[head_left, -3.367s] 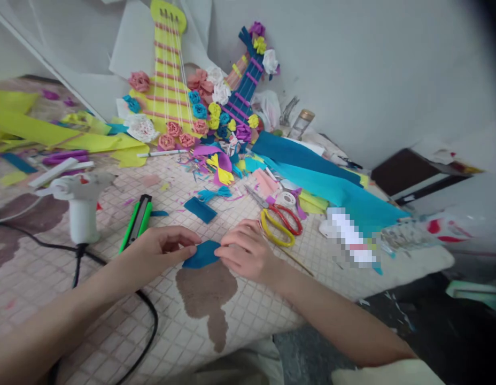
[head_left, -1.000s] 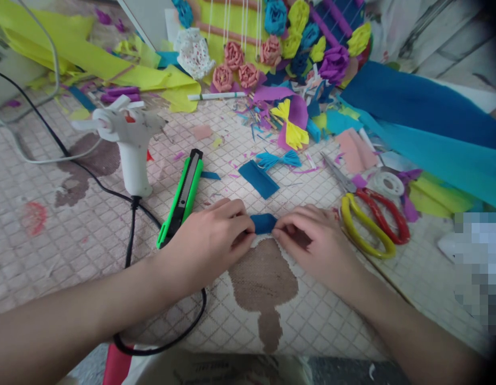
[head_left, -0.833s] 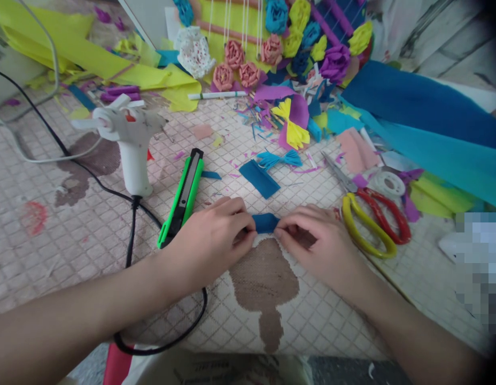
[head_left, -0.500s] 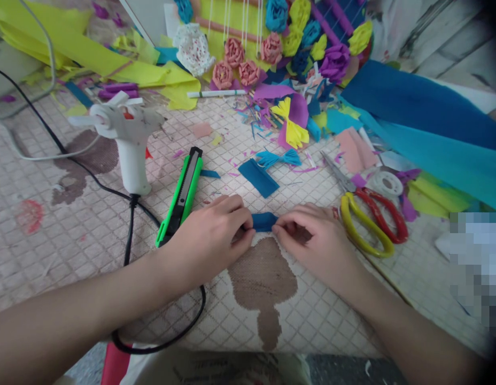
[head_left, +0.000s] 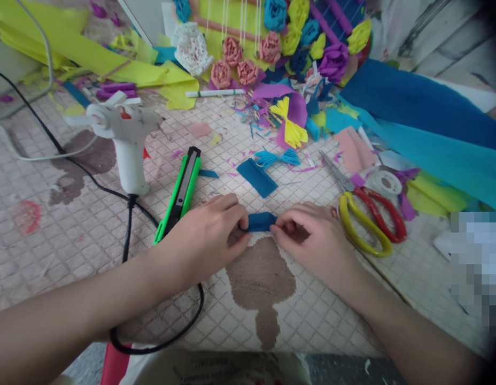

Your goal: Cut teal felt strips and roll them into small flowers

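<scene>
A small strip of dark blue crepe paper (head_left: 261,222) lies between my two hands, low over the tablecloth. My left hand (head_left: 219,227) pinches its left end between thumb and fingers. At the other end, my right hand (head_left: 306,232) pinches the strip's corner. Just beyond them rest a flat dark blue paper piece (head_left: 257,178) and a light blue paper bow (head_left: 278,157), twisted at one side. A green utility knife (head_left: 179,195) lies right by my left hand, its lower end partly hidden. Scissors with yellow and red handles (head_left: 366,222) lie beside my right hand.
A white glue gun (head_left: 128,144) stands at the left, its black cord (head_left: 130,230) looping toward the table's front edge. Paper flowers (head_left: 248,72) and scraps crowd the back. Large blue crepe sheets (head_left: 424,107) spread at the right, near a tape roll (head_left: 386,183).
My left hand has shifted slightly left along the strip, so a little more blue paper shows between the hands. My right hand keeps its pinch. The whole view has drifted slightly.
</scene>
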A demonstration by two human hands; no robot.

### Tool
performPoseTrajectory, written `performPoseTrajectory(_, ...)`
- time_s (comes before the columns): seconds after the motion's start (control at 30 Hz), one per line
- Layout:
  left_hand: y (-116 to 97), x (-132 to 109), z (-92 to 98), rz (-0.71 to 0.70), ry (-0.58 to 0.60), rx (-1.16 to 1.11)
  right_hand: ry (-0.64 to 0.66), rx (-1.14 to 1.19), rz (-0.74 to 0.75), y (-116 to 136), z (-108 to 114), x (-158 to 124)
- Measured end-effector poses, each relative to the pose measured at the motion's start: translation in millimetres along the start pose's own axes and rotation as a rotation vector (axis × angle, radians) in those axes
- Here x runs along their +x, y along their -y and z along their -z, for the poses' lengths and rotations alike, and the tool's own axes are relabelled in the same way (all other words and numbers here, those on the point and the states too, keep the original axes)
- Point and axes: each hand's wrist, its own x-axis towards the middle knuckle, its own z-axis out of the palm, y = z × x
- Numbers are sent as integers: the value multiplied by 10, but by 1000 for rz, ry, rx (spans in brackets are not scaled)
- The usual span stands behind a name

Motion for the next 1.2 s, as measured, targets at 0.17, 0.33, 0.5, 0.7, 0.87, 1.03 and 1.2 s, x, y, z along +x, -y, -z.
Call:
performPoseTrajectory(0.17, 18, -3, -1, -14, 2, -16, 17, 18, 17, -17, 17, -14)
performPoseTrajectory(0.33, 21, 8, -4, -10, 42, -16, 23, 31, 16, -16, 29, -20)
performPoseTrajectory(0.5, 37, 11, -2, -34, 23, -32, 56, 42, -3, -9, 44, -20)
performPoseTrajectory(0.7, 47, -5, 10, -28, 8, -12, 55, 50, 13, -21, 48, -21)
performPoseTrajectory(0.87, 45, -3, 3, -30, 24, 9, 66, 41, 7, -11, 59, -22)
performPoseTrajectory(1.03, 43, -4, 15, -22, 42, -20, 93, 58, -23, 3, 72, -11)
performPoseTrajectory(1.2, 43, -12, 18, -17, 71, -37, 119, 86, -39, 6, 86, -7)
